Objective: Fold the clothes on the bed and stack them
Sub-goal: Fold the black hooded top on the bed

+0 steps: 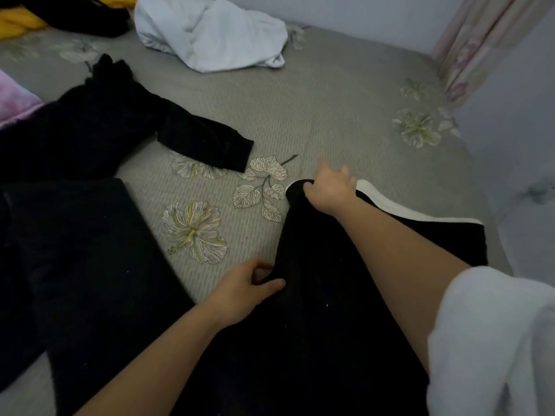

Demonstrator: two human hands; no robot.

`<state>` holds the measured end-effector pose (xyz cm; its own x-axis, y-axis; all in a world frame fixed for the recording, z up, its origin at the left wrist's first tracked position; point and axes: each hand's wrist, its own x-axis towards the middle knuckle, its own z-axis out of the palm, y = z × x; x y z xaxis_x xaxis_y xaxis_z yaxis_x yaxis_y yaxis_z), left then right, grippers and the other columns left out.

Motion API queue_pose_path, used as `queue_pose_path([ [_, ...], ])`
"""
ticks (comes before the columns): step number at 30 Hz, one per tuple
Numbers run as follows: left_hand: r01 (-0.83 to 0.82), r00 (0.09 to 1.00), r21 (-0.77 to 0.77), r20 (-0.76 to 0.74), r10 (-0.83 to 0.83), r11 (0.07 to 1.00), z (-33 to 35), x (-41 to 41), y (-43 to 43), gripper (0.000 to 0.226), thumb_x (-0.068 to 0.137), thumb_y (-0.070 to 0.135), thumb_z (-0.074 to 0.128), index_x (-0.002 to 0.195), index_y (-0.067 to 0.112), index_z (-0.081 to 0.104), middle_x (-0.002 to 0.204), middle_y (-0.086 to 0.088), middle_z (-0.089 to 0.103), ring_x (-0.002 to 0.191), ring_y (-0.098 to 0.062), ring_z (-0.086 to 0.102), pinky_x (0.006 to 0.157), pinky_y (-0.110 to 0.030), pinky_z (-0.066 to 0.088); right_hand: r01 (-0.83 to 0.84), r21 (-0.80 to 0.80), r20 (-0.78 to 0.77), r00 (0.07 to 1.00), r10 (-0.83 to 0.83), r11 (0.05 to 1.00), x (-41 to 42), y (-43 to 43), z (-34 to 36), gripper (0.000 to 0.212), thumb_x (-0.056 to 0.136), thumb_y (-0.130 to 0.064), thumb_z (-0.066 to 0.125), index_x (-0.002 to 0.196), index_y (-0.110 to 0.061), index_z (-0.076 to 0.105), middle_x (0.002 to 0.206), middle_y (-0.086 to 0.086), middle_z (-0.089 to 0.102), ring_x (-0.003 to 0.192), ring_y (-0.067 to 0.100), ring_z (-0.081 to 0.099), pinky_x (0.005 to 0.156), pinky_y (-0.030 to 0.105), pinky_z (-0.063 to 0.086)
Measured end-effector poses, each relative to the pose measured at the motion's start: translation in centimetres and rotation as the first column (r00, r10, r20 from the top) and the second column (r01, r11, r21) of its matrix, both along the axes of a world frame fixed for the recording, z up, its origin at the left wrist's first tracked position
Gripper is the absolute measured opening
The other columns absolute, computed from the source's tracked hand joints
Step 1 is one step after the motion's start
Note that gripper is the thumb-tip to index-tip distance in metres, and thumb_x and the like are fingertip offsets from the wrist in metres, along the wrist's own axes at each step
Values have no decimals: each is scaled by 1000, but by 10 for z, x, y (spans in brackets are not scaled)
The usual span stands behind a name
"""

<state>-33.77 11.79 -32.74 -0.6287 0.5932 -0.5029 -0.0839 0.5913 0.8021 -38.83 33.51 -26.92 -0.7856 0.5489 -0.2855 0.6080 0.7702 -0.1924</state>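
Your black garment (318, 301) lies on the right half of the bed (345, 115), with its long axis running from near you out to the far end, where a white trim (405, 213) edges it. Both of your hands are on its left edge, and the next move depends on that.

Your right hand (329, 187) reaches farthest. Its fingers are curled over the far-left corner, just beside the start of the trim, and they grasp the cloth there. Your left hand (246, 291) sits nearer you on the same edge, about halfway along, and pinches a fold of fabric between thumb and bent fingers. The rest of the garment therefore lies to the right of both hands, under your right forearm.

With the two grips lined up along the long axis, I judge you are set to carry the left edge rightward, over the body of the garment and toward the trimmed side. Lift both grips together so the fold line stays parallel to that axis.

A folded black piece (84, 250) lies to the near left, well apart, and looks like the place to stack this one. A black top (114, 124) and a white cloth (210, 34) lie unfolded farther off.
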Motion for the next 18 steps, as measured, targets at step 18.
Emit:
queue_pose_path([
  [18, -283, 875, -206, -456, 164, 937, 25, -3, -74, 73, 87, 34, 64, 146, 27, 21, 123, -8, 55, 90, -12, 54, 71, -28, 45, -114, -423, -296, 955, -18, 899, 65, -46, -18, 63, 95, -20, 49, 150, -32, 20, 143, 1, 46, 116, 17, 54, 105, 37, 41],
])
